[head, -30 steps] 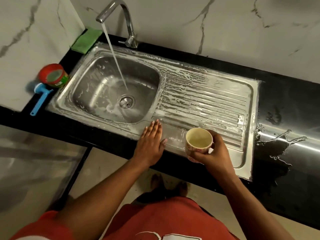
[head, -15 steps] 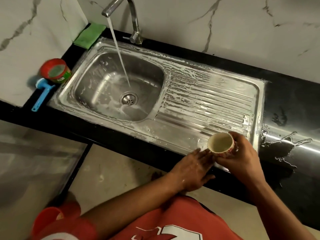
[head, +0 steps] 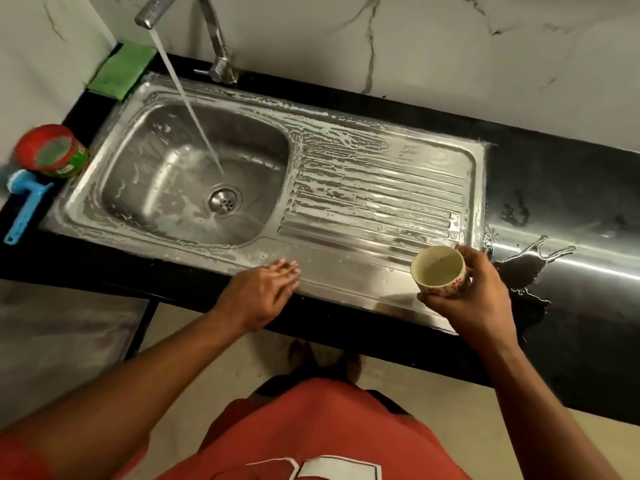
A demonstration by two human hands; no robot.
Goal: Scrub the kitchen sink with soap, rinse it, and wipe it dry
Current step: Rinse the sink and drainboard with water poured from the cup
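Two hands, left hand (head: 258,296) fingers (head: 285,270) flat on sink (head: 346,271) rim

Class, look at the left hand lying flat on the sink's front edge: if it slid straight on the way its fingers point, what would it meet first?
The left hand points right along the steel sink's wet front rim. First in line is probably the small cream floral cup held in the right hand, though the cup may sit higher than the rim.

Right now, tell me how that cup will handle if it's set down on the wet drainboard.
The cup looks ceramic, so probably rigid and chip-prone against steel. The drainboard is ridged and streaked with suds, so the cup may slide or rock there. It seems to hold a little water, and the right hand looks wet, so the grip may be slippery.
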